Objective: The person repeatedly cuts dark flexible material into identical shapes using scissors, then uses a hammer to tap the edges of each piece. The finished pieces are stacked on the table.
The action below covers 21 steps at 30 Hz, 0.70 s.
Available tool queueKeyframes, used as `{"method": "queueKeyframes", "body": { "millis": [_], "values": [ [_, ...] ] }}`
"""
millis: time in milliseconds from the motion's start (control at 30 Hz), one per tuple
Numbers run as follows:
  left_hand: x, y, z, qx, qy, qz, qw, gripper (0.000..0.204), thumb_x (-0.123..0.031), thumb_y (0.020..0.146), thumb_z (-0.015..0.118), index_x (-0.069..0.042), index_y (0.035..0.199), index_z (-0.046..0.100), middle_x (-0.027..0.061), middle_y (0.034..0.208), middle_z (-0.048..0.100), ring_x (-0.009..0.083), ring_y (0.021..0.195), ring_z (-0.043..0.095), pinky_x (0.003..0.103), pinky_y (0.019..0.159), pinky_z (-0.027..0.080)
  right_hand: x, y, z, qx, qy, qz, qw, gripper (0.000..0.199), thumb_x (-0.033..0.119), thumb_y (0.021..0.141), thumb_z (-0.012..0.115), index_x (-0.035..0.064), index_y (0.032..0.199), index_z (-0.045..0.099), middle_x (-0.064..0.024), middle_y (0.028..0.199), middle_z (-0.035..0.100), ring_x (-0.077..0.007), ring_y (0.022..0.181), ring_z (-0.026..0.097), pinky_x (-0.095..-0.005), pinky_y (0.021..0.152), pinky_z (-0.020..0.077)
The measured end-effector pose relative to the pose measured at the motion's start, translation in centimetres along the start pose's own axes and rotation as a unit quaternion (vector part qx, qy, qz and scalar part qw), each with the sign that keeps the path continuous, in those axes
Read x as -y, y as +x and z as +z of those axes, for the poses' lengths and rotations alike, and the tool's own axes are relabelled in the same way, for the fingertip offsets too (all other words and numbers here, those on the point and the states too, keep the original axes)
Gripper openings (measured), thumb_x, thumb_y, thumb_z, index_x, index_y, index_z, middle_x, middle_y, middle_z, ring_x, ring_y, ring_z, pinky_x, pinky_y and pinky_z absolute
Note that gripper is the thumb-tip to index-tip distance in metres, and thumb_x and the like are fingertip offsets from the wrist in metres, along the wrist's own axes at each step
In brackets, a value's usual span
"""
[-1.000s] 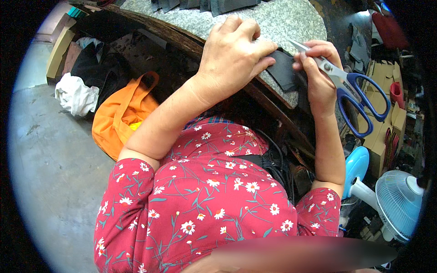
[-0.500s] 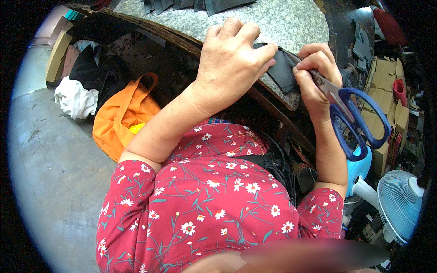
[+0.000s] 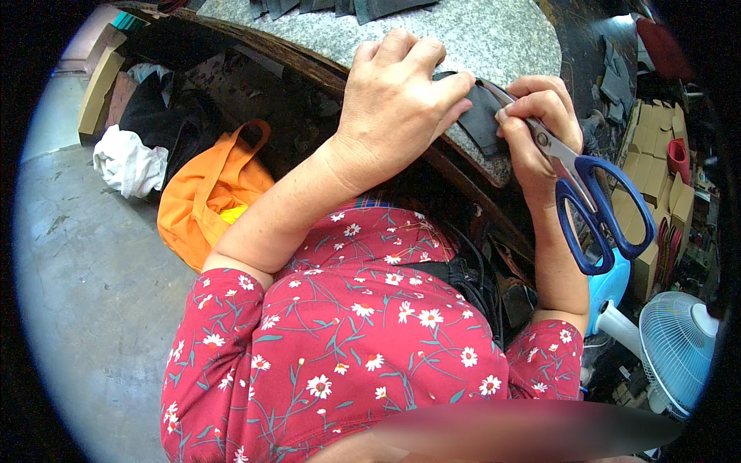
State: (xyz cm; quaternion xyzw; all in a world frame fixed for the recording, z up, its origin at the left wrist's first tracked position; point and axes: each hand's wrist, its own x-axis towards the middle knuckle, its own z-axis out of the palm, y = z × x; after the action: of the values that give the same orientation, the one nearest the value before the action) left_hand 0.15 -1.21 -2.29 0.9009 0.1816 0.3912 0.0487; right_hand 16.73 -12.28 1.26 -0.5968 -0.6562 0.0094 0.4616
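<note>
My left hand is bent over the near edge of a speckled grey stone slab, its thumb and fingers closed on a dark grey piece of flat material. That piece juts out to the right, between my hands. A pair of scissors with blue handles is in my right hand. My fingers grip it around the blades near the pivot, and the handle loops point down and right. The blade ends lie beside the dark piece; their tips are partly hidden. The left fingertips are mostly out of sight.
More dark pieces lie in a row at the far side of the stone slab. An orange bag and a white cloth are at the left. Cardboard boxes and a blue fan stand at the right.
The scissors' handles have swung slightly left and down with a small turn of my right hand. My left hand keeps nearly the same place and hold.
</note>
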Motion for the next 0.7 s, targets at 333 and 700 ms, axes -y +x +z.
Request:
{"method": "queueKeyframes", "body": {
  "millis": [333, 700],
  "values": [
    [0.35, 0.08, 0.1, 0.009, 0.004, 0.004, 1.0, 0.026, -0.035, 0.072, 0.077, -0.022, 0.093, 0.07, 0.0013, 0.095, 0.059, 0.0241, 0.098, 0.054, 0.042, 0.08, 0.042, 0.07, 0.45, 0.19, 0.011, -0.009, -0.012, 1.0, 0.012, -0.005, 0.067, 0.065, 0.0021, 0.074, 0.059, -0.0123, 0.083, 0.061, -0.0238, 0.071, 0.061, -0.0312, 0.067, 0.0502],
    [0.84, 0.12, -0.75, -0.009, -0.038, -0.002, 0.999, 0.025, -0.03, 0.076, 0.077, -0.02, 0.098, 0.074, 0.0004, 0.096, 0.061, 0.0252, 0.095, 0.054, 0.039, 0.085, 0.045, 0.06, 0.61, 0.44, 0.015, 0.021, 0.027, 0.999, 0.012, -0.006, 0.067, 0.064, 0.0019, 0.072, 0.056, -0.0115, 0.084, 0.059, -0.0244, 0.075, 0.059, -0.0316, 0.071, 0.0486]
  ]
}}
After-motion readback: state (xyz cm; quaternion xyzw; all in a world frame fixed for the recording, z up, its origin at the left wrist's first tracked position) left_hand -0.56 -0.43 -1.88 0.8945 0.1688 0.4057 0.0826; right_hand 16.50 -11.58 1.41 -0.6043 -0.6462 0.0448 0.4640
